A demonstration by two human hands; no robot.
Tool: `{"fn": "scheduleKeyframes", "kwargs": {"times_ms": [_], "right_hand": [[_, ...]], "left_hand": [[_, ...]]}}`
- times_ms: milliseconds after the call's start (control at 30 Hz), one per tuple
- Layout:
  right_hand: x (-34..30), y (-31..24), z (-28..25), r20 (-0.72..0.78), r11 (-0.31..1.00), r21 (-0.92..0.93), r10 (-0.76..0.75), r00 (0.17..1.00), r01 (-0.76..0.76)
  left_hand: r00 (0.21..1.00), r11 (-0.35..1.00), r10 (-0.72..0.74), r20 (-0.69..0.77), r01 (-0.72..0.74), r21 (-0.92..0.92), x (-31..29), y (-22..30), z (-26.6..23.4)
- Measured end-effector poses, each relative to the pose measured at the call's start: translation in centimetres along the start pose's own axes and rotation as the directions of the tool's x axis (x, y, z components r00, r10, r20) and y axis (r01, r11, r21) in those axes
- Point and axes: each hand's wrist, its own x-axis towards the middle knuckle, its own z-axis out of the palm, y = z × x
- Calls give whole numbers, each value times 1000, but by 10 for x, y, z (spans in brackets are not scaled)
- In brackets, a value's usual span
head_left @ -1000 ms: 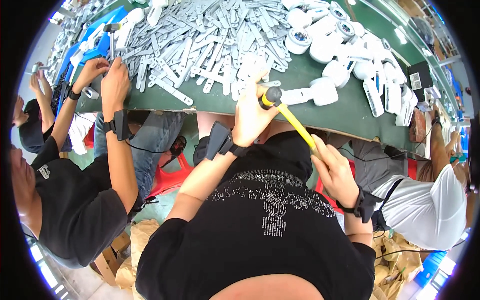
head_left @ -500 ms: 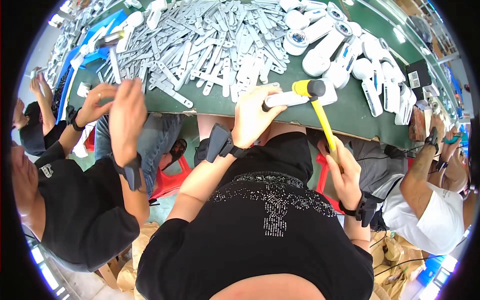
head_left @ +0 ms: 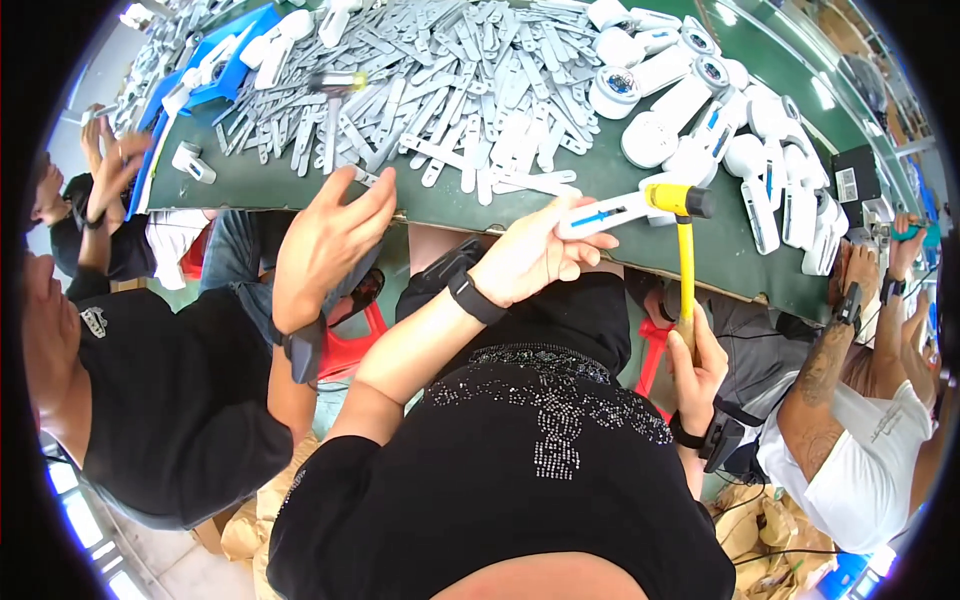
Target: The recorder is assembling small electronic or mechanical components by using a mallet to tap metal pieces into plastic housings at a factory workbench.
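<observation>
My left hand grips a white plastic handle piece with a blue strip along a slot in its face. The piece lies roughly level above the table's near edge, and my fingers curl under it. In my right hand is a yellow-handled hammer, held low on the shaft with its head up. The yellow and black head is at the far right end of the white piece; whether they touch I cannot tell.
Grey flat strips form a large heap on the green table. White round-headed devices pile up at the right. A co-worker's hand reaches in at left, below a blurred hammer-like tool. A blue tray stands far left.
The white piece has turned in my left hand, so its blue strip now shows. My hammer has shifted right and its shaft is more upright. The left co-worker's hand has moved right.
</observation>
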Motion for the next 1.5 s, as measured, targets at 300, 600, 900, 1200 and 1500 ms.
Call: {"fn": "scheduleKeyframes", "kwargs": {"times_ms": [300, 600, 900, 1200, 1500], "right_hand": [[9, 3, 21, 28, 980, 171, 99, 995, -102], [13, 0, 26, 26, 984, 167, 63, 998, -66], [6, 8, 29, 20, 975, 206, 80, 997, -83], [2, 10, 26, 51, 962, 237, 130, 990, -138], [-1, 12, 18, 6, 945, 298, 143, 990, -138]], "left_hand": [[641, -111, 767, 33, 81, 990, -29, 34, -7], [466, -563, 795, 388, 331, 757, -31, 57, -11], [443, -129, 875, 198, -181, 975, -25, 40, 8], [544, -170, 782, 303, -282, 944, -5, 21, 19], [517, -370, 751, 411, -188, 910, 21, 12, 28]]}}
